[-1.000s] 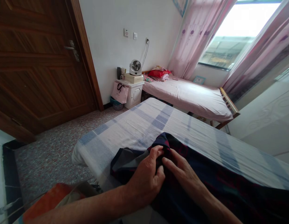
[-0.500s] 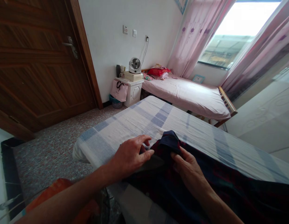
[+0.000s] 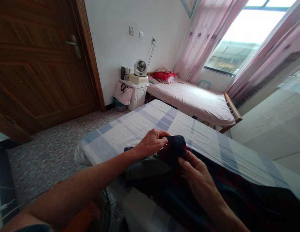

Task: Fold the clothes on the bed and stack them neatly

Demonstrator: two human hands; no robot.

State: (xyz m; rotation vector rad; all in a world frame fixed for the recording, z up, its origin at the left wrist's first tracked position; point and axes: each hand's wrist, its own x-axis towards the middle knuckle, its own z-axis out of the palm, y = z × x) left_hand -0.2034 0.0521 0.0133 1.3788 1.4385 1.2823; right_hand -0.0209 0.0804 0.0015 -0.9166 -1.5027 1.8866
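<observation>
A dark navy and red checked garment (image 3: pixel 227 190), seemingly a shirt, lies spread over a surface covered with a blue-and-white checked cloth (image 3: pixel 130 127). My left hand (image 3: pixel 153 140) pinches the left edge of a raised navy fold (image 3: pixel 177 143) between thumb and fingers. On the right side of the same fold, my right hand (image 3: pixel 195 169) grips the fabric with thumb and fingers closed. Much of the garment near me is in shadow, and its exact shape is hard to make out.
Beyond the cloth-covered surface stands a bed (image 3: pixel 195 98) with pink bedding. A white bedside cabinet (image 3: pixel 139 98) carries a small fan (image 3: pixel 140 67); a pink bag (image 3: pixel 123 93) rests by it over a bin (image 3: pixel 119 105). A wooden door (image 3: pixel 43 67) is at left. Something orange (image 3: pixel 83 217) shows below my left arm.
My left hand has moved right and slightly up, from fingers apart beside the fold to pinching its edge. My right hand keeps its grip on the fabric.
</observation>
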